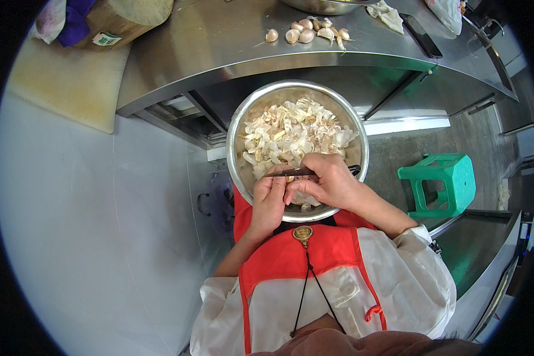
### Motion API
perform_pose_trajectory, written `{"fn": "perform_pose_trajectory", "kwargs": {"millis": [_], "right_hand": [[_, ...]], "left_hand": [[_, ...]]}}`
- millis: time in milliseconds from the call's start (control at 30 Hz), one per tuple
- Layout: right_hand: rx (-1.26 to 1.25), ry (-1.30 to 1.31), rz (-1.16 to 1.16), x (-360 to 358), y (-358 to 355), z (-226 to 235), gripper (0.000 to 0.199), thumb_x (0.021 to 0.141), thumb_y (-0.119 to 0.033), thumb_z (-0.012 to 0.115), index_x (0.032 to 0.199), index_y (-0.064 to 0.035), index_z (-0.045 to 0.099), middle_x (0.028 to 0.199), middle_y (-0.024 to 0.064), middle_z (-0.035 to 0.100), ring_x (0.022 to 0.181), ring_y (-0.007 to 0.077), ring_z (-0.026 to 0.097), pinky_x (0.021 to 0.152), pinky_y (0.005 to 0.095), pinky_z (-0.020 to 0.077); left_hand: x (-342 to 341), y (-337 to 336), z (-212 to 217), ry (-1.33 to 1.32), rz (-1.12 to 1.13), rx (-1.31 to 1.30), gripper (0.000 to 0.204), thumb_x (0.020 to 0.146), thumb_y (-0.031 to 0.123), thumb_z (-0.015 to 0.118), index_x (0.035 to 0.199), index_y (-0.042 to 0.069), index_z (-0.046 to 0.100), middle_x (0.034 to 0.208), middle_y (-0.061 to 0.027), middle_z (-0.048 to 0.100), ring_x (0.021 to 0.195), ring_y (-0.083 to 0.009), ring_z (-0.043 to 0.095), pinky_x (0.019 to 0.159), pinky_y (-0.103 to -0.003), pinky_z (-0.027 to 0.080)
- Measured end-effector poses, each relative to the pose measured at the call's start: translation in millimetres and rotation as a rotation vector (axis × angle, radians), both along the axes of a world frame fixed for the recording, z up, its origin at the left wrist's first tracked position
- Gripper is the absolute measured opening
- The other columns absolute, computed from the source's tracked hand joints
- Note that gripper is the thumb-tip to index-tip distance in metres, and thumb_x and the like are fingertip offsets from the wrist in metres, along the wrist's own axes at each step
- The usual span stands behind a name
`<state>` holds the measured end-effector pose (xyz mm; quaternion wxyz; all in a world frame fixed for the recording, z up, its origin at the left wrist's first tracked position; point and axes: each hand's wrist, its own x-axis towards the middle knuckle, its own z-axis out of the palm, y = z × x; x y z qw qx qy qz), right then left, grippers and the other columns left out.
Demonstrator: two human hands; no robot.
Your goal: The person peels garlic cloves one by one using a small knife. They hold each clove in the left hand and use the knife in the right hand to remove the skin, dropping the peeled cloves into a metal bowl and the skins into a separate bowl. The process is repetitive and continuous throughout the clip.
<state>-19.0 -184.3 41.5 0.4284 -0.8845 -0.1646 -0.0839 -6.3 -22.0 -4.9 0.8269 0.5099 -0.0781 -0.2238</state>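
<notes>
A large steel bowl (234, 145) rests over my lap, heaped with papery garlic skins (302, 121). Above its near side my right hand (333, 183) grips a small knife (295, 172) with a dark blade pointing left. Fingers of my left hand (269, 200) are pinched around a garlic clove (289, 178), mostly hidden between the two hands. The blade lies just over the clove, and my right thumb is close to the left fingertips. Several unpeeled garlic cloves (306, 35) sit on the steel counter (219, 44) ahead of me.
A green plastic stool (448, 185) stands on the floor to the right. On the counter are a dark phone (420, 34), a crumpled cloth (387, 15) and another metal bowl (326, 6). At far left, a wooden block (121, 24) stands by a pale cutting board (71, 83).
</notes>
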Motion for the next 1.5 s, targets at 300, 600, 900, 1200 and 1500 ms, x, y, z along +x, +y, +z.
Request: {"fn": "perform_pose_trajectory", "kwargs": {"millis": [300, 600, 900, 1200, 1500], "right_hand": [[-0.049, 0.009, 0.045, -0.9, -0.9, -0.3, 0.038, 0.072, -0.031, 0.073, 0.071, 0.0002, 0.051, 0.066, 0.0173, 0.055, 0.061, 0.0373, 0.057, 0.053, 0.0404, 0.0447], [-0.067, -0.006, 0.091, -1.6, -1.2, 2.2, 0.04, 0.071, -0.033, 0.074, 0.073, -0.0001, 0.051, 0.066, 0.0169, 0.055, 0.061, 0.0366, 0.057, 0.053, 0.0405, 0.0443], [-0.1, -0.015, 0.107, -2.4, -2.6, 1.2, 0.042, 0.073, -0.037, 0.072, 0.073, -0.0008, 0.052, 0.067, 0.0173, 0.055, 0.062, 0.037, 0.058, 0.052, 0.0405, 0.0454], [-0.088, 0.053, 0.146, -2.0, -6.1, -2.4, 0.038, 0.074, -0.035, 0.07, 0.07, -0.0017, 0.052, 0.067, 0.0174, 0.057, 0.061, 0.0364, 0.058, 0.053, 0.0408, 0.0455], [-0.14, -0.135, 0.1, -0.8, -4.2, -4.8, 0.038, 0.074, -0.035, 0.07, 0.068, -0.0036, 0.049, 0.063, 0.0142, 0.052, 0.057, 0.035, 0.056, 0.05, 0.0405, 0.044]], "left_hand": [[-0.2, 1.8, 0.8, -0.069, -0.045, 0.063, 0.024, 0.1, 0.017, 0.037, 0.092, 0.001, 0.053, 0.068, 0.0032, 0.046, 0.053, -0.0016, 0.035, 0.046, -0.017, 0.029], [3.0, 7.1, 1.0, -0.369, -0.037, 0.235, 0.019, 0.096, 0.013, 0.041, 0.089, 0.001, 0.055, 0.068, 0.0029, 0.048, 0.055, -0.0026, 0.037, 0.048, -0.019, 0.028], [2.5, 10.2, 14.0, -0.233, -0.127, 0.233, 0.019, 0.095, 0.009, 0.04, 0.089, 0.0, 0.056, 0.067, 0.003, 0.048, 0.055, -0.0018, 0.037, 0.048, -0.019, 0.029], [-1.0, 7.5, 14.7, -0.101, -0.137, 0.161, 0.018, 0.094, 0.003, 0.039, 0.089, 0.0, 0.055, 0.067, 0.0038, 0.048, 0.054, -0.0009, 0.037, 0.046, -0.018, 0.028], [-0.5, 9.3, 20.2, -0.139, -0.114, 0.209, 0.013, 0.09, -0.001, 0.041, 0.089, -0.003, 0.053, 0.066, 0.0027, 0.048, 0.054, -0.0014, 0.039, 0.046, -0.018, 0.029]]}}
